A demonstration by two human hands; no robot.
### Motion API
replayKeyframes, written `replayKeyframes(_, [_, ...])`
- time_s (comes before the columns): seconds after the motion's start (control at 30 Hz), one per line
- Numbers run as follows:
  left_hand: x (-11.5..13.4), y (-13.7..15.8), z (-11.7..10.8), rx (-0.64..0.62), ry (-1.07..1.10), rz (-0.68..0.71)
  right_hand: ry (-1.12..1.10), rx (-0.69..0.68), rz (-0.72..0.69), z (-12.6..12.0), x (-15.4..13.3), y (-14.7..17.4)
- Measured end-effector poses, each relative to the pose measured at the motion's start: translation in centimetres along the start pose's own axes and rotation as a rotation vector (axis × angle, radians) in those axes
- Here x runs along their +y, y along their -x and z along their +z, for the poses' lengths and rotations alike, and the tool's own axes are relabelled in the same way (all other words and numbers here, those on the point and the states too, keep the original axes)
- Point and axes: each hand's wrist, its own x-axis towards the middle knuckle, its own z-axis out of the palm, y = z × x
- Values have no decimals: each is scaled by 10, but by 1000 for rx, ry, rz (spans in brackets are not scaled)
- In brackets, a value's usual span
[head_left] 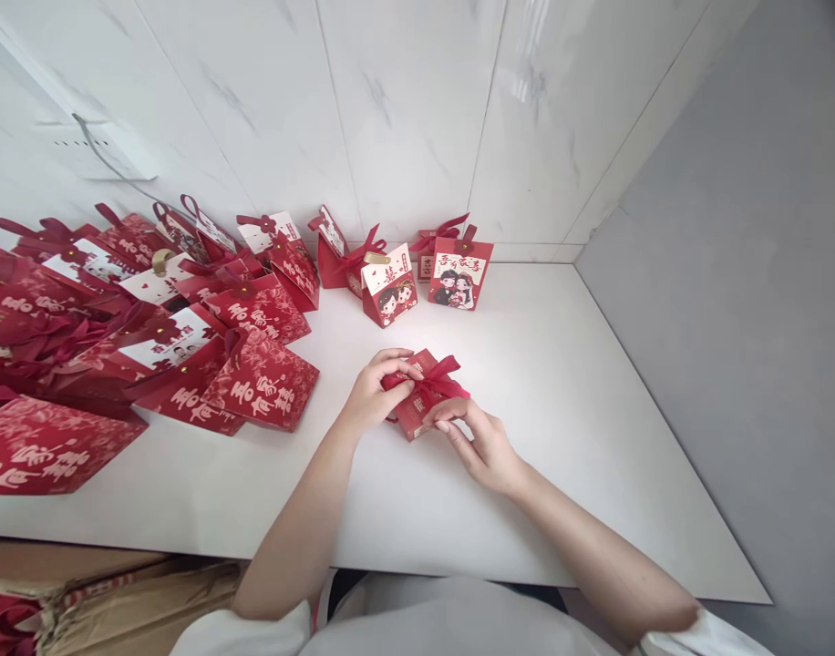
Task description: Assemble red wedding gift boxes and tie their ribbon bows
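Note:
A small red gift box (413, 422) lies on the white table in front of me, with gold print on its face. A dark red ribbon (439, 383) is tied in a bow across it. My left hand (376, 390) grips the box's left side, its thumb and fingers on the ribbon near the knot. At the lower right edge, my right hand (480, 444) has its fingers curled against the box, thumb and forefinger close together. Whether a ribbon tail is between them is hidden.
Red gift boxes (267, 387) crowd the left of the table (568, 383). Several more, including a box with a cartoon couple (460, 278), stand near the tiled wall (404, 109). An open cardboard carton (137, 610) with red items sits below the front edge at left.

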Motion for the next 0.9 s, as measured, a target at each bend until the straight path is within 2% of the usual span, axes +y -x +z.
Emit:
replayKeyframes(0.17, [1, 0, 2, 12, 15, -20, -46, 55, 91, -5, 8, 4])
replayKeyframes(0.33, [2, -1, 9, 106, 33, -13, -55, 57, 67, -3, 10, 5])
replayKeyframes(0.43, [1, -1, 11, 101, 18, -17, -60, 61, 77, -2, 9, 6])
replayKeyframes(0.7, [0, -1, 14, 39, 6, -6, 26, 12, -117, -4, 1, 7])
replayKeyframes(0.8, [0, -1, 15, 36, 12, -3, -22, -33, -49, -6, 0, 8])
replayKeyframes(0.9, [0, -1, 15, 41, 17, 4, -151, -89, 95, -7, 1, 8])
